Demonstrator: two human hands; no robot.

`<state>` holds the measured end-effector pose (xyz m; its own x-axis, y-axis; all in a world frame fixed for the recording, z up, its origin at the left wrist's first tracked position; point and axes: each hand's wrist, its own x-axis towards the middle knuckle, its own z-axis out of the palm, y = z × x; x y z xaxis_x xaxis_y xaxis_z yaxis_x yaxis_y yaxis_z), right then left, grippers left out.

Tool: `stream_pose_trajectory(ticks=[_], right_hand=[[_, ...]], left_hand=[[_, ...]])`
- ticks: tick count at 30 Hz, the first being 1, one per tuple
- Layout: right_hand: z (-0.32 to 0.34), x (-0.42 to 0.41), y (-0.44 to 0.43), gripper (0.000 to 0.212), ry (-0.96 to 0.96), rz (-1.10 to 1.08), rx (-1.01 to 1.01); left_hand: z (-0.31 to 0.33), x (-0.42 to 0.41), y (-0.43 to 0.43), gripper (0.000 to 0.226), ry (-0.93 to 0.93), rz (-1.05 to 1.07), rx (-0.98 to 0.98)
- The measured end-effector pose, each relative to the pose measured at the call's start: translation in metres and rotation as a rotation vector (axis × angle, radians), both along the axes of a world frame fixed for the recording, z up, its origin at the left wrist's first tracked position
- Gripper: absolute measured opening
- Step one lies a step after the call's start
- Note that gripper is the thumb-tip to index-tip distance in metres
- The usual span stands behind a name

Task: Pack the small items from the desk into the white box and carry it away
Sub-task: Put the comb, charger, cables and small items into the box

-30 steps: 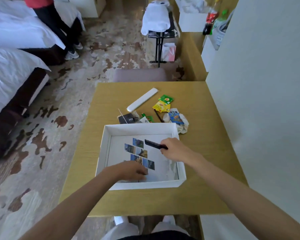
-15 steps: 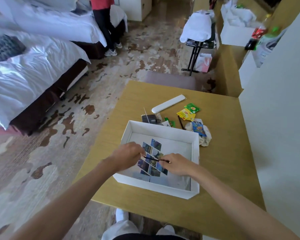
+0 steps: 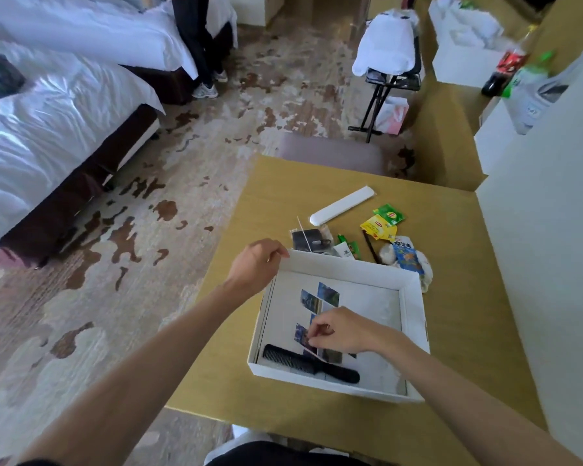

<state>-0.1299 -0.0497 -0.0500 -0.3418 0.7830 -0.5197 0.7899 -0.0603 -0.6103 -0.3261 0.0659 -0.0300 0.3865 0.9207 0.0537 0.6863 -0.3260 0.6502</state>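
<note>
The white box [image 3: 414,317] sits open on the wooden desk [image 3: 458,331], with a sheet of photo prints on its floor. A black comb [image 3: 310,364] lies inside along the near wall, touched by neither hand. My left hand [image 3: 256,264] grips the box's far left corner. My right hand [image 3: 340,331] hovers inside the box over the prints, fingers pinched together. Beyond the box lie a long white case [image 3: 342,205], yellow and green sachets [image 3: 379,227], a black pouch [image 3: 308,238], a small tube [image 3: 345,250] and a blue packet [image 3: 406,257].
A white wall [image 3: 535,264] borders the desk on the right. A padded chair [image 3: 330,153] stands at the desk's far edge. Two beds [image 3: 48,129] are on the left, with a person's legs [image 3: 199,55] beside them. A folding rack [image 3: 387,79] holds a white towel.
My right hand has let go of the comb, which now lies at the box's near wall. My left hand has left the box floor and taken hold of the far left corner.
</note>
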Motion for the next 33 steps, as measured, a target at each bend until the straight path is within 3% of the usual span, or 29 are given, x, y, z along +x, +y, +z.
stream_pose_trajectory(ticks=[3, 9, 17, 20, 23, 26, 29, 33], right_hand=[[0.006, 0.013, 0.017, 0.014, -0.022, -0.142, 0.095], [0.027, 0.03, 0.045, 0.016, 0.111, -0.476, 0.325], [0.024, 0.054, 0.098, 0.02, -0.026, -0.757, 0.424], [0.015, 0.068, 0.124, 0.019, -0.144, -0.697, 0.304], [-0.002, 0.081, 0.145, 0.014, -0.246, -0.598, 0.164], [-0.019, 0.088, 0.164, 0.018, -0.338, -0.54, 0.048], [-0.03, 0.089, 0.177, 0.023, -0.421, -0.445, -0.035], [-0.037, 0.089, 0.187, 0.033, -0.523, -0.322, -0.022]], left_hand=[[-0.001, 0.003, 0.03, 0.027, -0.042, 0.003, -0.015], [-0.01, 0.014, 0.082, 0.025, 0.023, -0.065, -0.144], [-0.038, 0.044, 0.129, 0.024, 0.185, -0.222, -0.197], [-0.047, 0.057, 0.138, 0.021, 0.222, -0.223, -0.136], [-0.056, 0.073, 0.143, 0.038, 0.336, -0.277, -0.093], [-0.063, 0.086, 0.151, 0.061, 0.484, -0.333, -0.157], [-0.072, 0.097, 0.157, 0.063, 0.635, -0.393, -0.184], [-0.078, 0.106, 0.168, 0.075, 0.62, -0.443, -0.279]])
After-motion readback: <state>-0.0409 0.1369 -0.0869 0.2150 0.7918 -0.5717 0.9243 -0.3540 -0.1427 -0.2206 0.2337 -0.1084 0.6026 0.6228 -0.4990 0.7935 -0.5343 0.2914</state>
